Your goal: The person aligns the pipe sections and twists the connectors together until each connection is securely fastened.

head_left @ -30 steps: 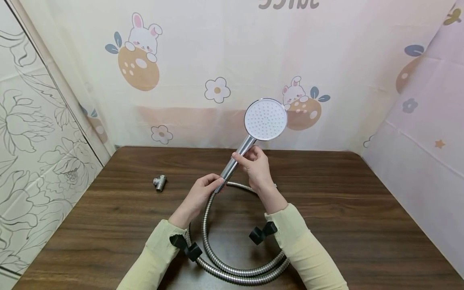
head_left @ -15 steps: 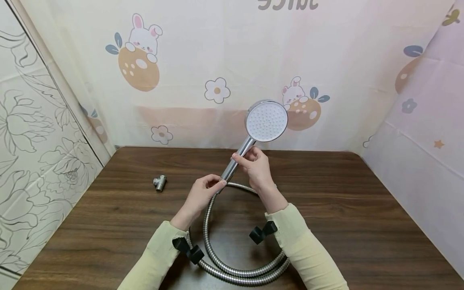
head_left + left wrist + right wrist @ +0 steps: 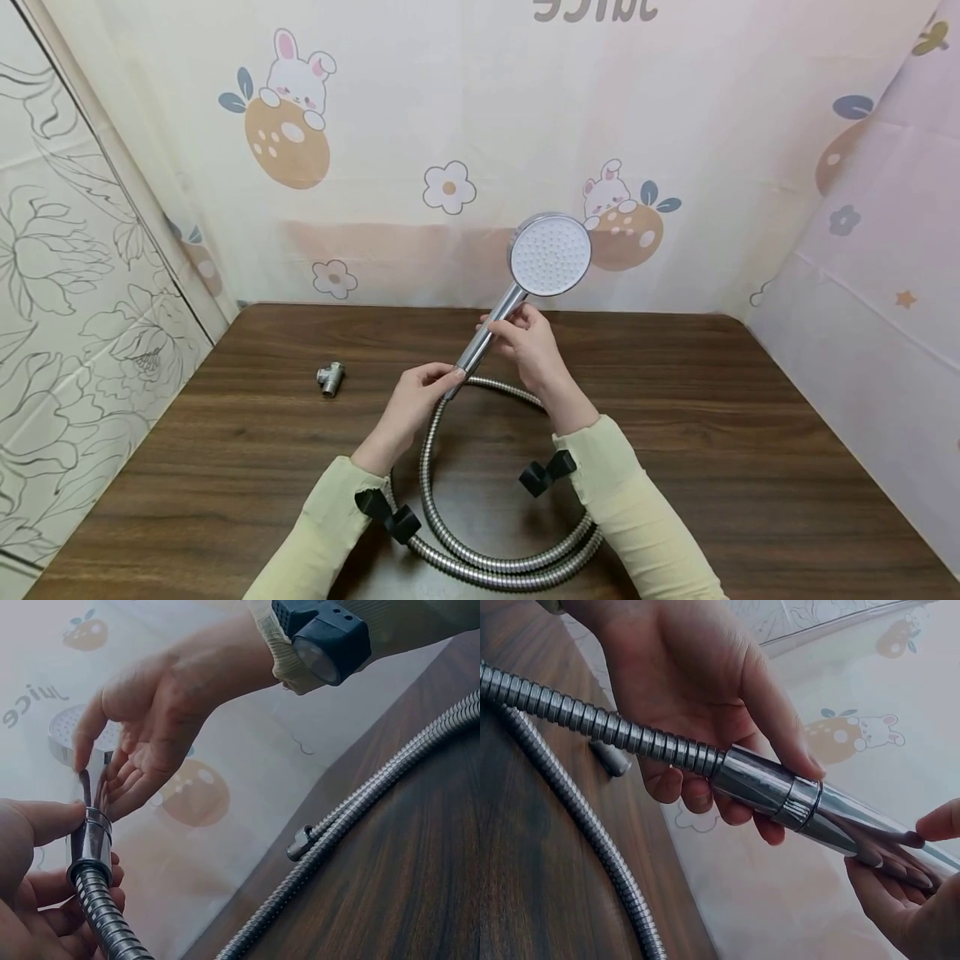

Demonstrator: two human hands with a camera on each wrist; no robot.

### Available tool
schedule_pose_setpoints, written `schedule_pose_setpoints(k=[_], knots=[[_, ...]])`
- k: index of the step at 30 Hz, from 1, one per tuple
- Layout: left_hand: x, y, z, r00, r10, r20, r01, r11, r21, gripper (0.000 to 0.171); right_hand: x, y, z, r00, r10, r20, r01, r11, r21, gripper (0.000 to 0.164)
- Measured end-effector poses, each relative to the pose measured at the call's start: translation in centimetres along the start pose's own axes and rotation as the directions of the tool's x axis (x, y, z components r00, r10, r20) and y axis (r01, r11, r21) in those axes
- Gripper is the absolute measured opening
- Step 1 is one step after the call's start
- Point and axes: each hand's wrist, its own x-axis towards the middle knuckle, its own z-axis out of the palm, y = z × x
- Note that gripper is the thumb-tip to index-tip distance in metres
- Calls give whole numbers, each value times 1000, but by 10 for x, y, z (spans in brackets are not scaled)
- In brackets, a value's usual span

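Observation:
A chrome handheld shower head (image 3: 551,254) with a round white nozzle face is held up and tilted over the table. My right hand (image 3: 534,348) holds the middle of its handle between thumb and fingers. At the lower end of the handle, my left hand (image 3: 408,402) pinches the conical connector (image 3: 754,784) of the metal shower hose (image 3: 517,565). In the right wrist view the connector meets the handle, with my left thumb at the joint and the fingers beneath. The hose loops down to the table between my forearms.
A small metal tee fitting (image 3: 330,379) lies on the wooden table (image 3: 750,433), left of my hands. The hose's free end (image 3: 300,844) with its nut rests on the table. A patterned curtain (image 3: 390,108) hangs behind the table's back edge.
The shower head has turned slightly about its handle and its head has dropped a little. My right fingers and thumb have shifted on the handle; my left hand stays at the connector.

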Motion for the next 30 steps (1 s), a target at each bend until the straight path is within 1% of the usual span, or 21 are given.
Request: schedule_pose_setpoints(k=[4,8,11,14,19,23,27,30], knots=[[2,-1,-2,1000,-13,15,13,1000,-1,28,1,0,-1,999,11,31,-12,1000,25,23],[2,0,-4,998,-9,59,10,1000,-13,26,3,1,-3,998,27,49,-31,997,75,21],[2,0,-5,996,4,90,-2,1000,-19,25,6,3,-5,998,31,50,-36,993,113,19],[2,-1,-6,995,9,98,-8,1000,-13,25,9,5,-8,999,30,43,-36,990,134,21],[2,-3,-8,996,10,83,-13,999,30,29,14,11,-11,999,45,1,-45,987,157,26],[3,-6,-9,998,11,70,-15,999,52,31,17,15,-12,998,55,-26,-50,987,154,27],[6,-9,-11,999,24,40,-27,997,68,30,20,18,-13,997,61,-56,-53,989,139,28],[7,-11,-12,999,31,7,-32,995,99,28,21,19,-13,994,69,-86,-56,988,142,27]])
